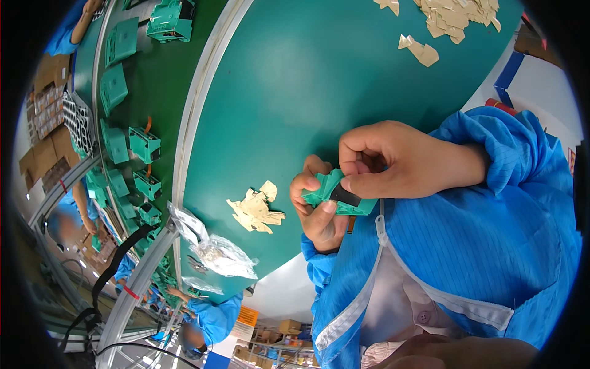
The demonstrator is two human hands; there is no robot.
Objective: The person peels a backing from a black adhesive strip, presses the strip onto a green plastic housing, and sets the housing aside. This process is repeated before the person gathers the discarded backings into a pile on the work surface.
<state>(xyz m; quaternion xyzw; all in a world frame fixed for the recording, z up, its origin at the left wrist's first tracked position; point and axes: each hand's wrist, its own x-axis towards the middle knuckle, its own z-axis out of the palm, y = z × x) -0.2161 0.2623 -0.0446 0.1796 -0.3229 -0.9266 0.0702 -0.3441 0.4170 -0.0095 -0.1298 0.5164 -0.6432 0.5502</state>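
Close to my chest, my left hand (316, 203) is closed around a green plastic housing (364, 206) with a black part on its face. A short orange-brown flat cable (351, 225) hangs from the housing's underside. My right hand (393, 161) comes from the right with thumb and forefinger pinched together at the housing's upper edge. Whatever sits between those fingertips, if anything, is hidden. Left of my hands, a small heap of cream-coloured paper scraps (255, 208) lies on the green table (270, 92).
A larger pile of cream scraps (455, 17) lies at the far right. Clear plastic bags (221, 253) rest by the table's left edge. Beyond the white rail (195, 98), a conveyor (163, 80) carries several green housings (144, 145). Other people in blue work along the line.
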